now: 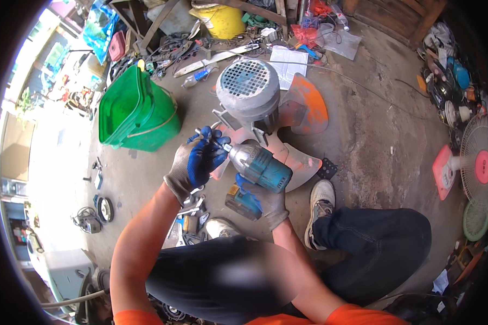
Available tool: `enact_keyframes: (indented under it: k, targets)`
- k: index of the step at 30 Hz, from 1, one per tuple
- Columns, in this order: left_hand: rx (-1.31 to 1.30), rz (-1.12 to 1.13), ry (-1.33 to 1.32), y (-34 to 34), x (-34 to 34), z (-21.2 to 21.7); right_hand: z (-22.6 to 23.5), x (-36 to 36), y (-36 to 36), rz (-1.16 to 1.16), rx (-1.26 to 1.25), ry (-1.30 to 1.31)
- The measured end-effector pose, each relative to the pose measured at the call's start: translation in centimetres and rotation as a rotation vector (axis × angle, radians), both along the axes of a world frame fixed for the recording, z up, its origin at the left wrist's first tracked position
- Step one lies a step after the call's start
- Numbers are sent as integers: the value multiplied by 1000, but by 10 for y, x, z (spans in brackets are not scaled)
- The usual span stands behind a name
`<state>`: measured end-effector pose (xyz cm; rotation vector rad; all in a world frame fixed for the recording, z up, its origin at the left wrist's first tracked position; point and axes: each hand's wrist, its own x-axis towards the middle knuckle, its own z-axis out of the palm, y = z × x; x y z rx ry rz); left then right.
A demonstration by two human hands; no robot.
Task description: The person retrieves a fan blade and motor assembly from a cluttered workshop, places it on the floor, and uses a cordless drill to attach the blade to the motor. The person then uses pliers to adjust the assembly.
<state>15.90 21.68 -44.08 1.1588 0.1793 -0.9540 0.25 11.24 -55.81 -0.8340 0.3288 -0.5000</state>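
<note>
Fingers (218, 156) of the left hand (193, 160) curl around a metal shaft (199, 131) (right hand (268, 201) gripping the power driver (265, 167)).

Wide head view, steeply down on nearby hands (196, 162)

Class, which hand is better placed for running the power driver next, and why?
The right hand, likely: it grips the teal power driver, while the left hand is at the tool's front.
</note>
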Motion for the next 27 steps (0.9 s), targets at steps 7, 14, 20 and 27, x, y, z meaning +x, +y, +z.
enact_keyframes:
  k: [7,14,20,27]
  targets:
    - [227,-292,-947,-20,-6,-60,-4,-12,-32,29,134,-21]
    - [366,-640,-1329,-67,-17,-29,-24,-31,-52,-12,266,58]
    - [499,-930,-1189,-94,-22,-54,-39,-39,-17,-49,328,108]
    - [447,-339,-359,-130,-42,-66,-45,-22,-4,-132,723,80]
